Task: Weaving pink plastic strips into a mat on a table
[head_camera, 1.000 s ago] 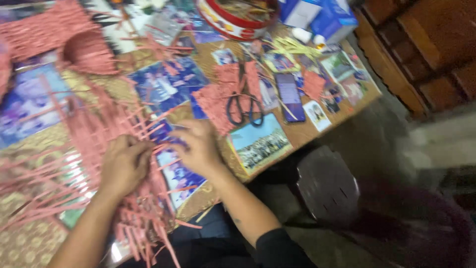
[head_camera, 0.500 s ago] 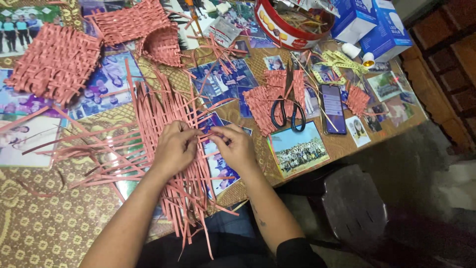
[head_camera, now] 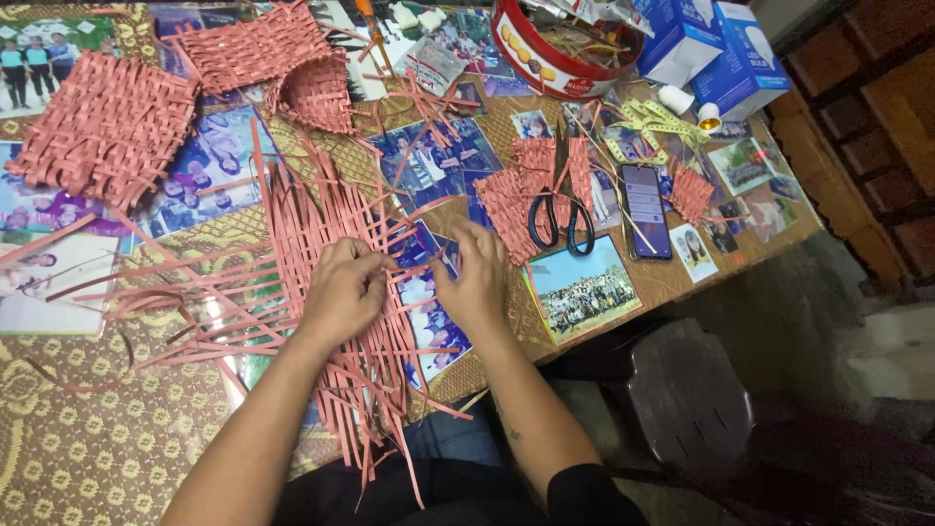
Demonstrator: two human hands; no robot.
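Head view: your left hand (head_camera: pixel 341 292) and right hand (head_camera: pixel 474 282) both pinch pink paper strips (head_camera: pixel 321 224).
Handling: light, floppy, tearable; grip near the crossing between your hands.

Desk (head_camera: pixel 88 458) under a gold-patterned cloth, strewn with printed photographs (head_camera: pixel 582 289). On it: loose pink paper strips (head_camera: pixel 321 224), 2 woven pink mats (head_camera: pixel 107 129), black scissors (head_camera: pixel 560 219), a phone (head_camera: pixel 647 208), a red round tin (head_camera: pixel 555 49), 2 blue boxes (head_camera: pixel 711 44).

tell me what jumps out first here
Both hands meet at the table's front edge: the left hand and right hand pinch pink paper strips fanned into a loose weave. Finished woven pink mats lie far left, and black-handled scissors rest to the right beside a phone.
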